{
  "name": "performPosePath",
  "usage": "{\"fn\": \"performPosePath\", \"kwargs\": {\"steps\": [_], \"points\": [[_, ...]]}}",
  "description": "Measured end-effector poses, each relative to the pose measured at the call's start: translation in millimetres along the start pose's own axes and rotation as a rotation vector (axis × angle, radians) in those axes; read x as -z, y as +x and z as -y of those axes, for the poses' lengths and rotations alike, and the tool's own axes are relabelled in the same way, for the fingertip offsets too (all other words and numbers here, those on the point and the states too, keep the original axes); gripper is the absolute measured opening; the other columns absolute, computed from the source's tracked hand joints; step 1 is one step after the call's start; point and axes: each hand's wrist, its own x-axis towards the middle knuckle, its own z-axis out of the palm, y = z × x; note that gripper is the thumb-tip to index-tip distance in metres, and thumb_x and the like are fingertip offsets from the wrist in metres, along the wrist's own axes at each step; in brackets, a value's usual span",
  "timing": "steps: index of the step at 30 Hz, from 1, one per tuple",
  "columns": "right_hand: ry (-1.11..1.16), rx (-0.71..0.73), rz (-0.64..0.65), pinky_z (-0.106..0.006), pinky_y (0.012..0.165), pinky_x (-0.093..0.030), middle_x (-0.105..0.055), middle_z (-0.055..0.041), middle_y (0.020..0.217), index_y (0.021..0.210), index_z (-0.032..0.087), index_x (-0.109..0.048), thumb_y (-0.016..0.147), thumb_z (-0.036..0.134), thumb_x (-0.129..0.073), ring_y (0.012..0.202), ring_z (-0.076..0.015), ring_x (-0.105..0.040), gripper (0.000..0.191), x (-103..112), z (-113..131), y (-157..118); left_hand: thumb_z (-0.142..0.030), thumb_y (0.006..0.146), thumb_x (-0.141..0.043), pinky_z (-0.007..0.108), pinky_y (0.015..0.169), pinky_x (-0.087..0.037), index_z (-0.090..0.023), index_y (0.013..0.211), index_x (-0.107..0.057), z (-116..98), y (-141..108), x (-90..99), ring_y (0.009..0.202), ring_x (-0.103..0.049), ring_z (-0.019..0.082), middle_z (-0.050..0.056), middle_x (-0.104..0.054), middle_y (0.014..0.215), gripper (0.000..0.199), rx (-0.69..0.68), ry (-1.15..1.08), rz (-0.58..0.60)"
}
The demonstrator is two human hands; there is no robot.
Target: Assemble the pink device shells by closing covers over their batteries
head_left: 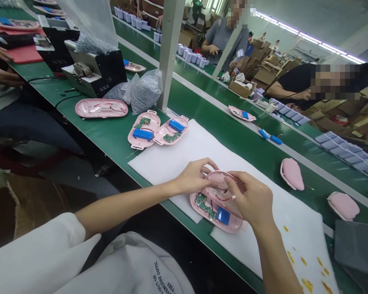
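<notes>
My left hand (198, 175) and my right hand (253, 196) hold a pink shell half (216, 179) between them, fingers curled on its rim. A red wire with a white plug hangs from it. Just below, partly covered by it, a second pink shell half (234, 223) lies on the white foam sheet (178, 163), with a green circuit board (204, 204) and a blue battery (223, 216) inside. Two more open pink shells, a left one (138, 143) and a right one (184, 124), each with a battery and board, lie at the sheet's far left corner.
Another pink shell (101, 113) lies left, near bags of screws (147, 92) and a black machine (95, 73). A metal post (171, 49) rises behind the sheet. Closed pink shells (292, 173) and a dark grey box (357, 245) stand right. People work across the green conveyor.
</notes>
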Motion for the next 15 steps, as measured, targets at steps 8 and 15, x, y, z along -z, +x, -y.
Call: {"fn": "performPosePath", "kwargs": {"steps": [8, 15], "points": [[-0.090, -0.234, 0.217, -0.026, 0.055, -0.030, -0.058, 0.0006, 0.059, 0.067, 0.021, -0.059, 0.076, 0.043, -0.060, 0.057, -0.0155, -0.050, 0.024, -8.1, 13.3, 14.5, -0.026, 0.071, -0.069, 0.025, 0.066, -0.048, -0.012, 0.091, -0.062, 0.8, 3.3, 2.4, 0.076, -0.063, 0.018, 0.005, -0.066, 0.081, 0.026, -0.036, 0.064, 0.020], [0.185, -0.352, -0.203, -0.028, 0.072, -0.052, -0.068, -0.0041, 0.091, 0.097, 0.019, -0.062, 0.087, 0.049, -0.056, 0.080, -0.0163, -0.065, 0.032, 25.9, -52.5, -34.9, -0.055, 0.083, -0.058, 0.027, 0.072, -0.046, -0.019, 0.099, -0.058, -23.2, 8.2, 5.8, 0.082, -0.059, 0.021, -0.002, -0.065, 0.087, 0.039, 0.001, 0.518, 0.180]]}}
